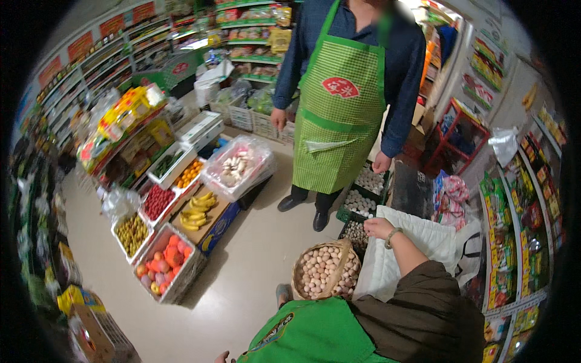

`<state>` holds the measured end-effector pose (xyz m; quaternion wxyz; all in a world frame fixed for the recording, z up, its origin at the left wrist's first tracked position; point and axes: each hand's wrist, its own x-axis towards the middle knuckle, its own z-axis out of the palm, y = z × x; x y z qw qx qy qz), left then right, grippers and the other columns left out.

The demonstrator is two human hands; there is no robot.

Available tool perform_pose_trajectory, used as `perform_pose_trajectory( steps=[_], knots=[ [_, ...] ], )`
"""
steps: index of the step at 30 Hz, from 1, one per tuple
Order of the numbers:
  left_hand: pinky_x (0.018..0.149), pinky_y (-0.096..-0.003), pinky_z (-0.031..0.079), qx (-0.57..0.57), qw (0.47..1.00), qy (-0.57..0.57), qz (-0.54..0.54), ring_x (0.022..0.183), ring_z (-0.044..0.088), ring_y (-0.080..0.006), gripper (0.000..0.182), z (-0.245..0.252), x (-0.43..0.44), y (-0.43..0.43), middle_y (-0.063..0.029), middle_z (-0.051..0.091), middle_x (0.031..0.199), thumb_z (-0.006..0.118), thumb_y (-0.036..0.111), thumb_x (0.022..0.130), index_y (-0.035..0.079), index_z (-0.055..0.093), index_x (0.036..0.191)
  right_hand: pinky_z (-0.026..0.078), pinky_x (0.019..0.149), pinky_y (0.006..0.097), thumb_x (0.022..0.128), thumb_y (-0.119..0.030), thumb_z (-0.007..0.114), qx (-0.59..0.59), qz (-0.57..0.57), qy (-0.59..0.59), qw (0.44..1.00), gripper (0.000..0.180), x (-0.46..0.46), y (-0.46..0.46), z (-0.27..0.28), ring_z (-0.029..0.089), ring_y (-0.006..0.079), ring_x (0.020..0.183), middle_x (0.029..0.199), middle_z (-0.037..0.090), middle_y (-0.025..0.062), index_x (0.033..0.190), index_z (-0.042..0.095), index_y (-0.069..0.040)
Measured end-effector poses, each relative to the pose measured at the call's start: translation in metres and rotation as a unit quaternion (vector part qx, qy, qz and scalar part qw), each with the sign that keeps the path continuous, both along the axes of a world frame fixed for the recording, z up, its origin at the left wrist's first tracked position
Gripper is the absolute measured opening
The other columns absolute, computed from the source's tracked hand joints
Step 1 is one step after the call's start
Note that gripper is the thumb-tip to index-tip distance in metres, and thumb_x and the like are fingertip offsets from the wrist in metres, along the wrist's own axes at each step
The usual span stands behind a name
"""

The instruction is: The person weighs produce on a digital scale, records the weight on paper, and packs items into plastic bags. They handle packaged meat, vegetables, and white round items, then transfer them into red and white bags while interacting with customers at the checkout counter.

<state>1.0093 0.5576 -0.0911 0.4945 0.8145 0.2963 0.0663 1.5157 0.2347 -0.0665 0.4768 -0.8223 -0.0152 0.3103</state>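
My right hand (379, 228), with a bracelet on the wrist, has its fingers curled at the left edge of a white quilted cover (420, 231). The cover is spread on the right, partly hidden under my forearm. Close by stands a wicker basket (297, 277) full of brown eggs (317, 267), its handle arching over them. Dark crates (343, 212) of white eggs (360, 203) and small speckled eggs (355, 233) line up beyond it. Only some fingers of my left hand (222, 357) show at the bottom edge; what it holds is hidden.
A person in a green checked apron (340, 122) stands ahead, arms hanging. On the left are a foam box of apples (163, 267), bananas (197, 211) on a cardboard box, and bagged mushrooms (238, 165). Packed shelves (504, 245) rise at right. A cardboard box (97, 336) sits lower left.
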Motion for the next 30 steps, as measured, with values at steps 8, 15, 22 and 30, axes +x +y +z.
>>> perform_pose_trajectory(
  steps=[8,15,22,30],
  knots=[
    [0.071,-0.0358,0.048,-0.094,0.991,0.003,-0.092,0.079,0.060,-0.0269,0.032,0.016,0.181,0.125,-0.0164,0.061,0.084,0.065,0.012,0.070,-0.002,0.056,0.097,0.048,0.070,0.0321,0.085,-0.026,0.053,-0.074,-0.064,-0.016,0.995,0.028,0.049,0.007,-0.078,0.060,0.0187,0.072,0.089,0.061,0.0081,0.101,0.060,-0.004],
    [0.064,-0.0266,0.048,0.035,0.981,-0.080,-0.172,0.070,0.062,-0.0176,0.015,-0.001,0.337,0.216,-0.0099,0.062,0.078,0.057,0.004,0.079,0.001,0.058,0.093,0.046,0.075,0.0372,0.082,-0.032,0.055,-0.124,-0.039,-0.100,0.986,0.037,0.077,0.051,-0.051,0.057,0.0236,0.089,0.099,0.060,0.0107,0.108,0.058,-0.006],
    [0.064,-0.0276,0.047,-0.056,0.952,-0.033,-0.298,0.074,0.061,-0.0178,0.021,-0.002,0.489,0.269,-0.0098,0.062,0.087,0.059,0.003,0.077,0.001,0.056,0.097,0.046,0.079,0.0407,0.082,-0.034,0.056,-0.242,-0.122,-0.044,0.962,0.038,0.078,0.077,-0.049,0.056,0.0274,0.095,0.103,0.059,0.0144,0.109,0.057,-0.008],
    [0.078,-0.0313,0.045,0.006,0.913,-0.150,-0.379,0.092,0.053,-0.0201,0.053,0.020,0.681,0.310,-0.0127,0.046,0.118,0.061,0.008,0.078,0.002,0.036,0.125,0.046,0.078,0.0344,0.084,-0.022,0.056,-0.094,-0.324,-0.121,0.934,0.047,0.084,0.124,-0.004,0.057,0.0228,0.091,0.101,0.058,0.0146,0.124,0.040,-0.006]
  ],
)
